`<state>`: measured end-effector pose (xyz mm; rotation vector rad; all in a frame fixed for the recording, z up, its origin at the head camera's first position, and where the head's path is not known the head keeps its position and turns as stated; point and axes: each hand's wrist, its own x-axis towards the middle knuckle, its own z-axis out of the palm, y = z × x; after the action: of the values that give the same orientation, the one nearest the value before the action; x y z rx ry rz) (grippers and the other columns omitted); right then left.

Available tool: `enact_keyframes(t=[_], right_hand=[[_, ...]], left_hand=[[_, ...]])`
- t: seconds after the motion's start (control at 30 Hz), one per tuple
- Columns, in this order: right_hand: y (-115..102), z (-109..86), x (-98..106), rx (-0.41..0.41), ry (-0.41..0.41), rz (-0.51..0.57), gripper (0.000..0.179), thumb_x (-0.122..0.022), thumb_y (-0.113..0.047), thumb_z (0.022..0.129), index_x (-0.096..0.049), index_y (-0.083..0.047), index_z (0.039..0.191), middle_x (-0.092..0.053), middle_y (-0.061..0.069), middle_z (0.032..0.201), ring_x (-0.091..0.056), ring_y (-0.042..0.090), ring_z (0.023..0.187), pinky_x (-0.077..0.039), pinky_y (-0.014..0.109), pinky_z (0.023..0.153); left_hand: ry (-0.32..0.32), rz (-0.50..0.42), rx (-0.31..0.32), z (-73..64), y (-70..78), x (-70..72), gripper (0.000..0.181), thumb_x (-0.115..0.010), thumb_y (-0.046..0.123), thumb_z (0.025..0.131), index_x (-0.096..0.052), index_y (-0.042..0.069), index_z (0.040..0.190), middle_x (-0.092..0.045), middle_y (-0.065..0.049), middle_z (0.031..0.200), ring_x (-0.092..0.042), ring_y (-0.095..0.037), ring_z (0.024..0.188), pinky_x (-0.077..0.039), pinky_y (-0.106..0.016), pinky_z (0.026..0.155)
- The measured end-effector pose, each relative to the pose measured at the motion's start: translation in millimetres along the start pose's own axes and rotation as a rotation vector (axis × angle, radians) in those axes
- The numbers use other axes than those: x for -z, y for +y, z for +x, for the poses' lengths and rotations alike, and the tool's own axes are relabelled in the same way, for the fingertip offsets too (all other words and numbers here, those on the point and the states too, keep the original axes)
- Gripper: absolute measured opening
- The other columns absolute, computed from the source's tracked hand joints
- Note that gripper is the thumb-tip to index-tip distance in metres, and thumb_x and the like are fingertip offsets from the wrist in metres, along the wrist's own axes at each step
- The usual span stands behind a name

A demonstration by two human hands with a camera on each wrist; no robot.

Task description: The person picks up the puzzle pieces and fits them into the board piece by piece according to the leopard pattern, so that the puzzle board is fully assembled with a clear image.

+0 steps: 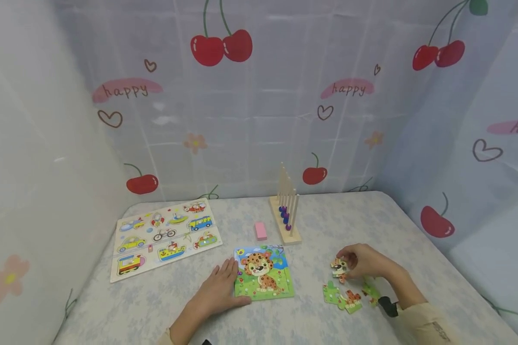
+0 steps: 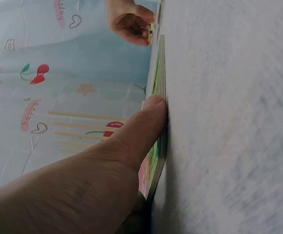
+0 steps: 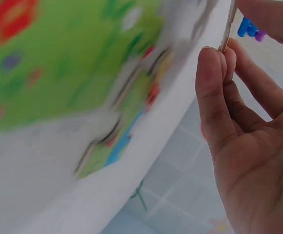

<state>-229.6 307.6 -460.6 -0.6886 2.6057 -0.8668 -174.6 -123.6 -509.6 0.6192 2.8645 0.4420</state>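
A square leopard picture board (image 1: 265,273) lies on the table. My left hand (image 1: 219,290) rests at its left side with fingers extended, and the thumb (image 2: 149,117) touches its edge in the left wrist view. To the right, my right hand (image 1: 364,260) pinches a jigsaw piece (image 1: 338,267) showing part of a leopard's face; in the right wrist view this piece (image 3: 227,29) is seen edge-on. Below that hand lie a green jigsaw piece (image 1: 330,292), a piece with spotted legs (image 1: 353,301) and more green pieces (image 1: 371,290), partly hidden by the wrist.
A vehicle puzzle board (image 1: 151,249) lies at the back left. A pink block (image 1: 261,231) and a wooden peg stand (image 1: 291,237) with blue and purple beads are behind the leopard board. A cherry-print curtain (image 1: 259,120) encloses the table's back and sides.
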Motion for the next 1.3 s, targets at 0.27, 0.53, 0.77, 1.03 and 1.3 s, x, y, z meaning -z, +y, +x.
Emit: enact_keyframes(t=[0.27,0.53,0.77,1.03,1.3], right_hand=[[-32.4,31.6,-18.3,0.057,0.020,-0.015,0.043,-0.083,-0.011,0.073,-0.066,-0.003,0.111,-0.060,0.004,0.086,-0.051,0.007,0.070,-0.048,0.022,0.060],[-74.6,61.5,-39.4,0.137,-0.016,-0.034,0.044,-0.081,-0.010,0.074,-0.067,-0.003,0.115,-0.063,0.002,0.092,-0.058,0.015,0.078,-0.052,0.021,0.066],[-104.1,80.8,-54.2,0.213,-0.058,-0.051,0.042,-0.079,-0.006,0.074,-0.068,-0.003,0.115,-0.065,0.004,0.091,-0.060,0.018,0.078,-0.052,0.020,0.067],[-125.1,97.4,-70.7,0.220,-0.065,-0.148,0.043,-0.082,-0.015,0.077,-0.070,-0.005,0.117,-0.063,0.003,0.085,-0.051,0.006,0.070,-0.046,0.017,0.062],[-136.7,108.1,-80.7,0.181,-0.077,-0.194,0.045,-0.080,-0.017,0.076,-0.069,-0.006,0.119,-0.062,-0.001,0.088,-0.048,0.003,0.072,-0.045,0.018,0.063]], left_hand=[[0.004,0.003,-0.002,1.1,-0.4,3.8,0.110,-0.055,0.076,0.080,-0.028,-0.004,0.151,-0.024,-0.022,0.159,-0.023,-0.036,0.149,-0.024,-0.055,0.120],[-0.002,-0.015,0.002,-0.7,-0.2,3.4,0.110,-0.055,0.076,0.080,-0.028,-0.004,0.151,-0.024,-0.022,0.159,-0.023,-0.035,0.149,-0.023,-0.055,0.120],[0.003,-0.022,-0.006,-2.2,0.8,2.5,0.109,-0.056,0.074,0.080,-0.027,-0.003,0.151,-0.024,-0.022,0.159,-0.023,-0.035,0.149,-0.022,-0.055,0.120],[0.012,-0.019,-0.011,-2.7,0.5,2.3,0.109,-0.058,0.073,0.080,-0.029,-0.005,0.150,-0.026,-0.023,0.158,-0.024,-0.036,0.148,-0.024,-0.056,0.119],[0.009,-0.022,-0.013,-2.4,0.4,3.0,0.109,-0.057,0.074,0.080,-0.028,-0.005,0.150,-0.026,-0.023,0.158,-0.024,-0.036,0.148,-0.024,-0.056,0.119]])
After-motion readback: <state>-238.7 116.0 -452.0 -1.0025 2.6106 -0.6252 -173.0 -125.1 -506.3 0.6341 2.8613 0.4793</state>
